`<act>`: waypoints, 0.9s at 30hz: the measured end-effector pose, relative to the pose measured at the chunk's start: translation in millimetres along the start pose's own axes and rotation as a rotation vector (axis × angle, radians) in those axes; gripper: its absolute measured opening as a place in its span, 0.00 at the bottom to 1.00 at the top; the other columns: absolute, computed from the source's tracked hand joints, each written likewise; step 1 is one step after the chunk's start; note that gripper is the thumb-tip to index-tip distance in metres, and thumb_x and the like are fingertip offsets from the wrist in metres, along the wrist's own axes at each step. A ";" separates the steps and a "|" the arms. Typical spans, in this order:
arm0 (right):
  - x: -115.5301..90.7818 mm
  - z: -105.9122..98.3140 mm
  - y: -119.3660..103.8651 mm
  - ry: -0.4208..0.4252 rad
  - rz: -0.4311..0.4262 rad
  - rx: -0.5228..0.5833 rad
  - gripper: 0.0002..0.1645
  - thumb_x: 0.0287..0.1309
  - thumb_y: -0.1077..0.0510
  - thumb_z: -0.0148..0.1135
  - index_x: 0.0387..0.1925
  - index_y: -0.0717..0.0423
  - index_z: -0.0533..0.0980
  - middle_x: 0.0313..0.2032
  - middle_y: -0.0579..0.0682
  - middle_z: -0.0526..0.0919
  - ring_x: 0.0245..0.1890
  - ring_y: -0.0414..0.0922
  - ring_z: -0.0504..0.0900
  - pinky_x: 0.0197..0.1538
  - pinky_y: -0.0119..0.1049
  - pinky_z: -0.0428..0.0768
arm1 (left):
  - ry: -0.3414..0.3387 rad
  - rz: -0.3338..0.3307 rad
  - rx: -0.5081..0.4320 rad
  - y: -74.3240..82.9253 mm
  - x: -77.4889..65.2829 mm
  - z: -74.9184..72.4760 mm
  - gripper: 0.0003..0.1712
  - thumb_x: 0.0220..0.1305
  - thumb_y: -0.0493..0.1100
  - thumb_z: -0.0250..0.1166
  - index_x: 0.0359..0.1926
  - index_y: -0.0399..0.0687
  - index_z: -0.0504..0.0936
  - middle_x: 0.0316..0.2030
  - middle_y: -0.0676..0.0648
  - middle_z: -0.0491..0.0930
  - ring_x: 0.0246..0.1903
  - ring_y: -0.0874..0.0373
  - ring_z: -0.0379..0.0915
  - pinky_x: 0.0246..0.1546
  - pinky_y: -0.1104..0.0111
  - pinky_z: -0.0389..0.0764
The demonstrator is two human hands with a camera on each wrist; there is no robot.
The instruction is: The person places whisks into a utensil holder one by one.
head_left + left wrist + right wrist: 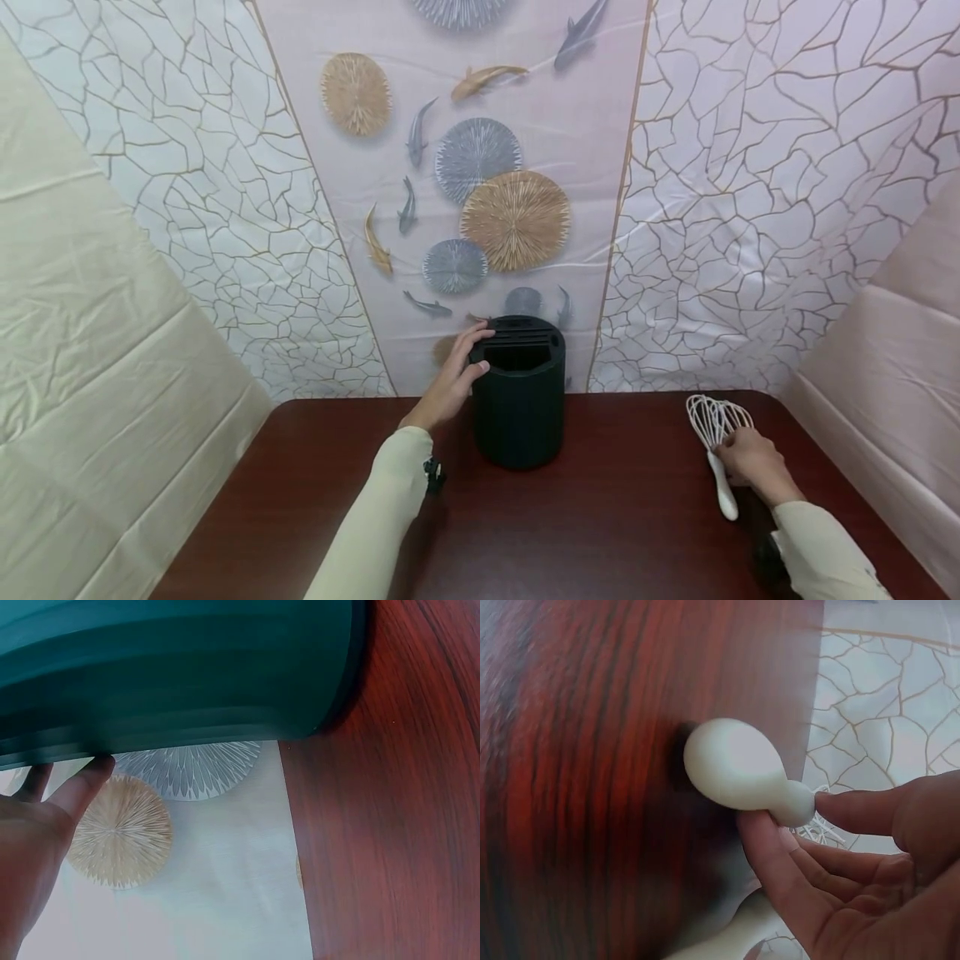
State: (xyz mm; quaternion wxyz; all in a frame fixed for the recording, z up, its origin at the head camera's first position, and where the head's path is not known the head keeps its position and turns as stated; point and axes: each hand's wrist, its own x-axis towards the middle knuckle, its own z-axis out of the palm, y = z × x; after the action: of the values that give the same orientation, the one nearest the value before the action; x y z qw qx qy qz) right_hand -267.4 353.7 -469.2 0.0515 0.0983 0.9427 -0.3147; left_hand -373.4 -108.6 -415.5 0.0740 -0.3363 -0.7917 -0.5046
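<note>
A dark green utensil holder point(519, 417) with a black slotted top stands upright near the table's back edge. My left hand point(452, 383) rests against its left side at the rim, fingers fairly straight and thumb on the near side. The left wrist view shows the fingers point(79, 787) touching the holder's wall point(187, 682). Far to the right, my right hand point(753, 462) pinches a white whisk point(722, 479) between thumb and fingers where handle meets wires. Its wires point to the back and its handle end toward me. Up close, the rounded handle point(731, 761) hides most of the wires.
The dark red-brown table point(600, 533) has a patterned cloth point(480, 208) behind it and pale cloth on both sides. Below the whisk in the right wrist view lies another pale, elongated thing point(731, 937), partly cut off; its kind is unclear.
</note>
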 end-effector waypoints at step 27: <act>-2.7 5.9 -8.0 -0.168 0.003 0.496 0.33 0.79 0.57 0.46 0.67 0.86 0.57 0.43 0.55 0.83 0.39 0.41 0.82 0.44 0.43 0.87 | 0.050 0.048 0.087 -1.4 0.7 1.9 0.31 0.77 0.46 0.47 0.78 0.50 0.64 0.81 0.46 0.54 0.80 0.51 0.48 0.75 0.45 0.57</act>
State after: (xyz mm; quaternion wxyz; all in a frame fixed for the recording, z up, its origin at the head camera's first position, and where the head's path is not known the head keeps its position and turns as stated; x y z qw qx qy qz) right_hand -266.3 343.4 -468.7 0.1045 0.0829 0.8290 -0.5431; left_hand -374.4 -107.0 -417.2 0.1205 -0.3389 -0.8025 -0.4760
